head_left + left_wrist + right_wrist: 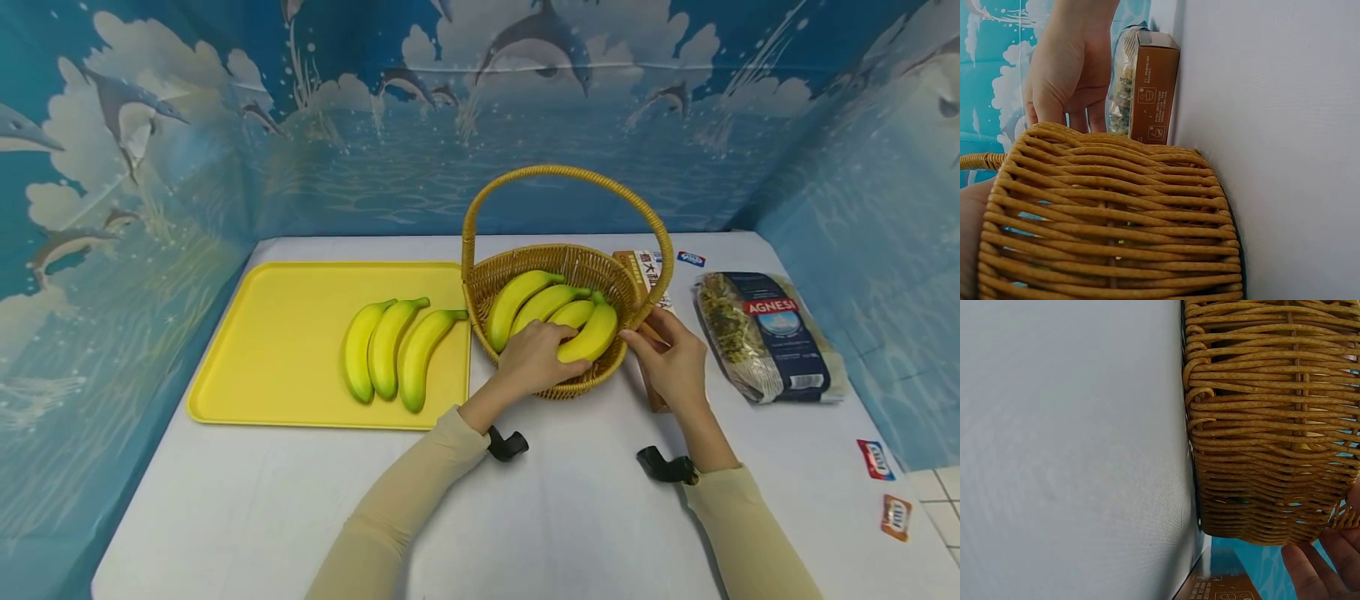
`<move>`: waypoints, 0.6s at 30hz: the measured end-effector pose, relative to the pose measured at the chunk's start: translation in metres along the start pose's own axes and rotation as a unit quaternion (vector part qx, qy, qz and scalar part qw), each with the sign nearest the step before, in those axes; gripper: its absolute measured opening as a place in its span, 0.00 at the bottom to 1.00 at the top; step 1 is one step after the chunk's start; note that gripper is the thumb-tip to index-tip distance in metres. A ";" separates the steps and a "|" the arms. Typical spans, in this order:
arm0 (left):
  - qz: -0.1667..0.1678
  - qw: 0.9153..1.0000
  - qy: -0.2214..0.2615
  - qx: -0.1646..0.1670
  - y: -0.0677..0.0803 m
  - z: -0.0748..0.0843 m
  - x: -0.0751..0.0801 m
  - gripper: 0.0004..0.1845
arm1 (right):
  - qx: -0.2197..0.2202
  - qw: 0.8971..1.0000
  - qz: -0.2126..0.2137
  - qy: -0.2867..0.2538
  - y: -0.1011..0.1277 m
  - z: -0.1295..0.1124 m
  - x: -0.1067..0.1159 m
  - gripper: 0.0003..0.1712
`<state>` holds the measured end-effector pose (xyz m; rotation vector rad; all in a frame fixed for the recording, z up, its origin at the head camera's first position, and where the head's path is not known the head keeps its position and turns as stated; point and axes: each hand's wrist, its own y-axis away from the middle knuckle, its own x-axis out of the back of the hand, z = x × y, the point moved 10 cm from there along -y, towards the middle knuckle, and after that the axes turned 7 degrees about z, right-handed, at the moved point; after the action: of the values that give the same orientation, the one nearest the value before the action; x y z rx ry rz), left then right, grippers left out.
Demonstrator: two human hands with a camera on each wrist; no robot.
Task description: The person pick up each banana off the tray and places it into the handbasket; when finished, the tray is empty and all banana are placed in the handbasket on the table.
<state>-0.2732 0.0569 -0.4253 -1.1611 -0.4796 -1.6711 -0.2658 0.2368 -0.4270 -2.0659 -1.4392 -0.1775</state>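
- Left hand (534, 360) is reaching over the near rim of the wicker basket (517, 271) at frame centre, fingers curling round the banana bunch (551, 308) lying inside.
- Right hand (671, 358) is sitting just right of the basket, fingers loosely bent, fingertips touching its wall beside the brown box (1154, 87).
- Both forearms are angling up from the lower edge across the white counter (570, 517).
- A second banana bunch (390, 350) is lying on the yellow tray (285, 333), centre left.

"AGNESI" reads on the pasta bag (768, 337); the brown box's (1155, 87) print seems illegible.
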 end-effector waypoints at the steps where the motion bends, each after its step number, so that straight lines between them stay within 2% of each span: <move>1: 0.003 1.000 0.000 -0.002 0.000 0.000 0.000 0.23 | 0.000 1.000 0.000 -0.001 0.000 0.000 0.000 0.29; 6: 0.027 1.000 0.012 -0.005 0.001 0.000 0.006 0.27 | 0.000 1.000 0.001 -0.002 0.000 0.000 0.001 0.29; 10: 0.056 0.997 0.056 -0.026 0.007 0.003 0.018 0.29 | 0.003 1.000 0.002 0.001 0.000 0.000 0.000 0.29; 14: 0.076 0.990 0.105 -0.049 0.023 0.006 0.041 0.29 | 0.004 1.000 0.003 -0.003 0.001 0.000 0.000 0.29; 18: 0.109 0.985 0.125 -0.046 0.047 -0.005 0.073 0.29 | 0.010 1.000 0.005 -0.015 0.000 -0.003 0.001 0.28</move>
<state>-0.2364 -0.0037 -0.3741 -1.0113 -0.1147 -1.6317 -0.2646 0.2359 -0.4249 -2.0674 -1.4416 -0.1289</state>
